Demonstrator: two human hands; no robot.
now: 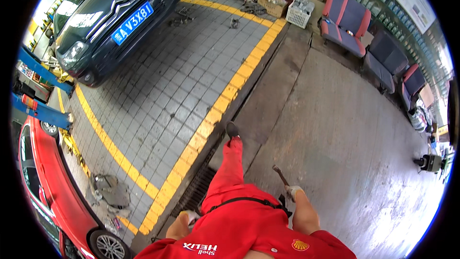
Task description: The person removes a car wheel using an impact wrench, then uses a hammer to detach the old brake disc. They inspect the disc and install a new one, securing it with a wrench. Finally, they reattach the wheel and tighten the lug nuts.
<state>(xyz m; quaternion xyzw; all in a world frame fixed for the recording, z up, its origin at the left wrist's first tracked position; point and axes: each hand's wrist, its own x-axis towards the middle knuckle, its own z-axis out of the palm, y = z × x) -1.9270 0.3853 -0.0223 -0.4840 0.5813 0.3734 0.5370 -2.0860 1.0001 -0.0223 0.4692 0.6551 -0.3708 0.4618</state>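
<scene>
I look down over my red overalls (pixel 239 211) while one leg steps forward, its dark shoe (pixel 232 129) beside a yellow floor line (pixel 225 98). My right hand (pixel 293 193), in a light glove, grips a long thin metal tool (pixel 281 175) that points forward and up. My left hand (pixel 189 217), also gloved, hangs by my hip above a floor drain grate (pixel 196 189); whether it holds anything is not visible.
A dark car (pixel 110 14) stands far left on grey tiles. A red car (pixel 52 196) sits at near left by blue lift arms (pixel 40 110). Car seats (pixel 347 21) line the right wall. Crates (pixel 298 14) stand at the back. A small machine (pixel 431 163) sits at right.
</scene>
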